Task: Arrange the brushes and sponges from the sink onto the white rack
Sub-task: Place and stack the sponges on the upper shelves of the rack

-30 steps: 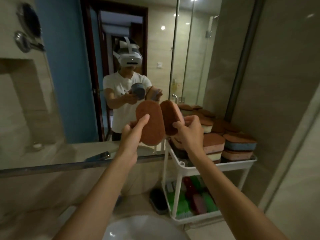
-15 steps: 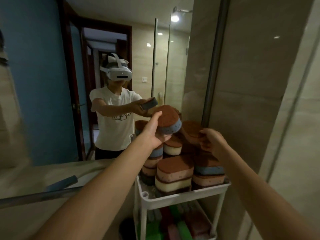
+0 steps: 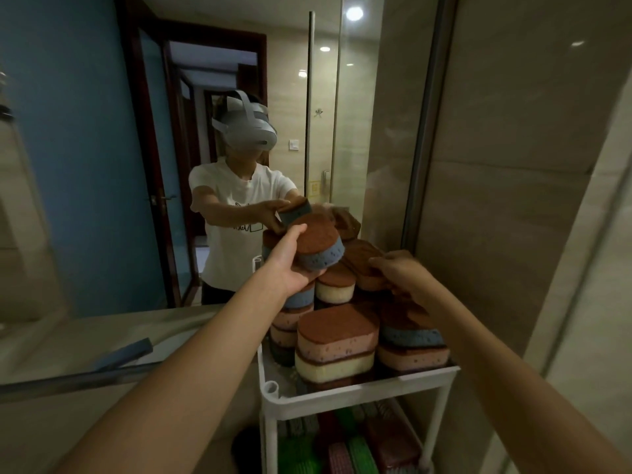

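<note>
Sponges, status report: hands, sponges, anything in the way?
Left hand grips blue sponge above the stacks. Right hand grips brown sponge atop them. White rack top shelf crowded.

1. The left arm (image 3: pixel 205 357) is bare and stretches forward and upward from the lower left, with the wrist straight.
2. The left hand (image 3: pixel 290 265) grips a blue sponge (image 3: pixel 323 256). The thumb lies over its top edge and the fingers curl beneath it.
3. The right arm (image 3: pixel 496 354) is bare and reaches forward from the lower right.
4. The right hand (image 3: pixel 400 271) shows its back to the camera. Its fingers curl down and pinch the near edge of a tilted brown sponge (image 3: pixel 362 261).
5. The two hands are about level and apart, not touching.
</note>
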The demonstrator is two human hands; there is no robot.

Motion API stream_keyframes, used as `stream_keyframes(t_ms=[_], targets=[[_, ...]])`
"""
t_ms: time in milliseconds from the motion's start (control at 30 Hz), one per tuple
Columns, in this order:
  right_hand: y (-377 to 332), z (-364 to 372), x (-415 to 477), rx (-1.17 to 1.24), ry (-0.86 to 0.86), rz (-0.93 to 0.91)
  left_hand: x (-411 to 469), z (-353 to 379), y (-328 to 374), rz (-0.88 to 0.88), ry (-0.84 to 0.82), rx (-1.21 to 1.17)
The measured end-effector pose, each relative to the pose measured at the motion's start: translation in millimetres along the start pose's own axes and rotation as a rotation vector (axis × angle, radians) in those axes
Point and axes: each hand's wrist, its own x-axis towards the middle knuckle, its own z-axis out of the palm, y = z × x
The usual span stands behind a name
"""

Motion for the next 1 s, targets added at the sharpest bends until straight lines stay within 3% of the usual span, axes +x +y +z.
stream_keyframes(t_ms=[233,400,567,633,733,833,933,1000], targets=[[-6.8,4.8,-3.3,-0.381,-0.048,-0.278,3.3,-1.3,-0.8,-0.009,0.004,-0.005],[-14.7,2.4,-2.0,-0.616,-0.141,-0.284,2.9,-1.7,-1.4,-0.009,0.001,0.017],[-15.4,2.3,1.2,-0.697,-0.094,-0.289,1.6,-0.7,-0.7,-0.019,-0.023,0.064],[-8.5,0.8,3.4,-0.667,-0.028,-0.321,-0.1,2.9,-0.8,-0.021,-0.055,0.075],[-4.9,-6.8,-7.5,-0.336,0.193,-0.461,-0.6,14.8,0.7,-0.004,-0.104,0.05],[-10.7,-18.4,-27.8,-0.01,0.167,-0.586,2.3,31.4,-0.4,0.015,-0.115,0.063],[-8.2,-20.0,-35.3,-0.07,0.074,-0.639,1.4,46.0,-7.0,-0.036,-0.182,0.102],[-1.7,-19.1,-31.4,-0.086,0.116,-0.64,-1.4,53.0,-12.6,-0.045,-0.23,0.139]])
